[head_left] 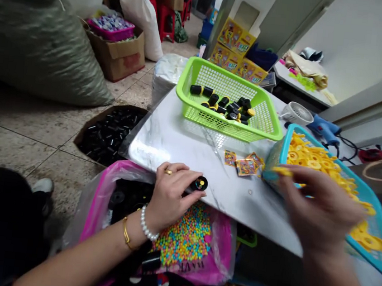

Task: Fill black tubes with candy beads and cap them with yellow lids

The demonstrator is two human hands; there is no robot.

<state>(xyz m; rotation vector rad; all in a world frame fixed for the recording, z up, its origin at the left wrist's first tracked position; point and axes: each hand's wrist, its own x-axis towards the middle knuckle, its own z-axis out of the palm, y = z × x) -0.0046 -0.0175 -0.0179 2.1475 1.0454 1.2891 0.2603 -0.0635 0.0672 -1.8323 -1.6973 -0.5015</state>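
My left hand (pixel 169 195) rests at the near edge of the white marble table (pixel 177 141), fingers closed round a small black tube (pixel 199 184) whose open end shows coloured beads. My right hand (pixel 321 206), blurred by motion, hovers over the near corner of the blue basket (pixel 379 222) of yellow plastic caps (pixel 315 158); a yellow cap (pixel 282 170) shows at its fingertips. Below the table edge a pink-lined bag holds small multicoloured candy beads (pixel 186 238). Finished black tubes with yellow caps (pixel 227 107) lie in the green basket (pixel 264 123).
Small printed stickers (pixel 245 164) lie on the table between the baskets. A cardboard box of black tubes (pixel 108 134) sits on the floor at left. A small white fan (pixel 296 113) and a blue glue gun (pixel 324 129) stand behind. Large sacks and boxes fill the back.
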